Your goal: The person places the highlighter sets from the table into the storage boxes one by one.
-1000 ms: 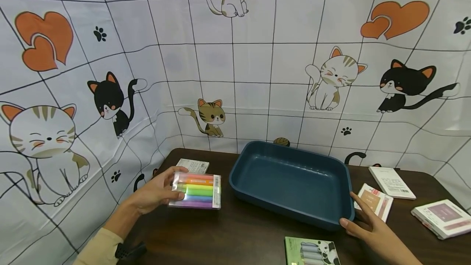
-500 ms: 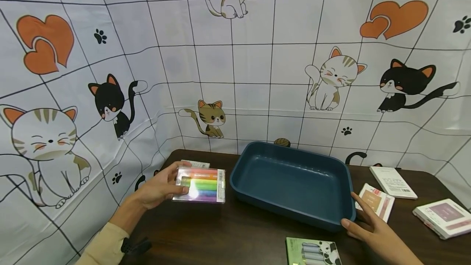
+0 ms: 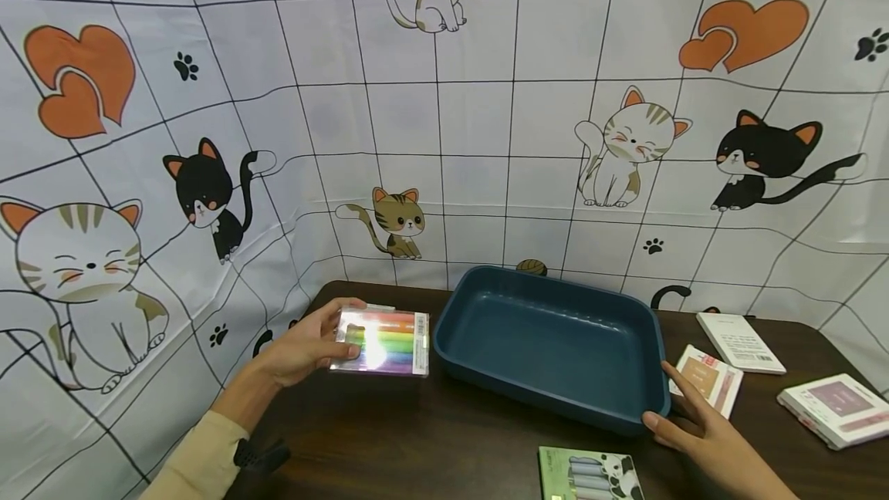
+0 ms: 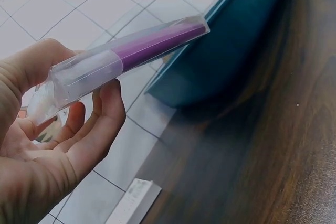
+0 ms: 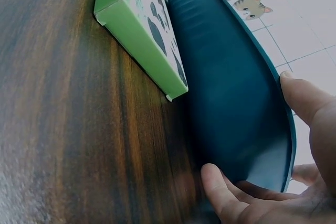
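Note:
My left hand (image 3: 309,346) pinches a clear pack of rainbow-coloured markers (image 3: 390,338) above the table, thumb on its near face. In the left wrist view the pack (image 4: 152,48) is edge-on, a purple marker nearest, with fingers beneath it. Just right of the pack stands a deep blue rectangular tray (image 3: 556,346) with nothing inside. At its front right corner my right hand (image 3: 704,427) touches the outside with fairly straight thumb and fingers. In the right wrist view the thumb (image 5: 302,95) rests at the rim of the tray (image 5: 236,87).
A green box with a panda print (image 3: 590,473) lies before the tray. To its right on the dark table (image 3: 430,438) are a tan-and-white box (image 3: 708,376), a white box (image 3: 741,343) and a pink-and-white box (image 3: 840,407). Another white box (image 4: 134,203) lies behind the marker pack.
My left hand has carried the marker pack slightly up and to the right, toward the tray, covering more of the white box behind. My right hand and the tray have stayed in place.

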### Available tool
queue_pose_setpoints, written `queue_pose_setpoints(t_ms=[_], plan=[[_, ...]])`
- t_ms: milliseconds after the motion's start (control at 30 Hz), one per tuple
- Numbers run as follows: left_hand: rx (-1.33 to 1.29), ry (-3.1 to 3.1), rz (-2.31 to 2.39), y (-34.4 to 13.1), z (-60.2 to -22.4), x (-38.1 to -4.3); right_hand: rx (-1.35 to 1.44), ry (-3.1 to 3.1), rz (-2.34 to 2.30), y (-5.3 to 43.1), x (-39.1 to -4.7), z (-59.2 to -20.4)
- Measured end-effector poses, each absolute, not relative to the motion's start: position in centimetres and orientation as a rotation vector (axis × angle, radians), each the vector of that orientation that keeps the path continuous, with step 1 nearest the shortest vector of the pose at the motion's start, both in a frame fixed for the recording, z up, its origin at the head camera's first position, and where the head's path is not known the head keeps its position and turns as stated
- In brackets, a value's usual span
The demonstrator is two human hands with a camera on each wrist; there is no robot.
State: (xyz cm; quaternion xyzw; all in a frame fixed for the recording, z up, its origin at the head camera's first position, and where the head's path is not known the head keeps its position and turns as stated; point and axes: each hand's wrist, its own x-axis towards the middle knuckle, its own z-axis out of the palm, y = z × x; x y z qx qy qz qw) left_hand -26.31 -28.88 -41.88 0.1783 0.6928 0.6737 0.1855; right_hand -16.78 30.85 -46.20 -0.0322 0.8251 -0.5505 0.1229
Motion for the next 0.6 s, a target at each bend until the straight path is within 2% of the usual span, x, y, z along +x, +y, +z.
queue_pose_setpoints(t_ms=[600], plan=[[0.527, 1.949, 1.884, -27.7, -41.2, -27.9, -0.118, 2.519, -1.483, 31.2, -16.9, -46.3]])
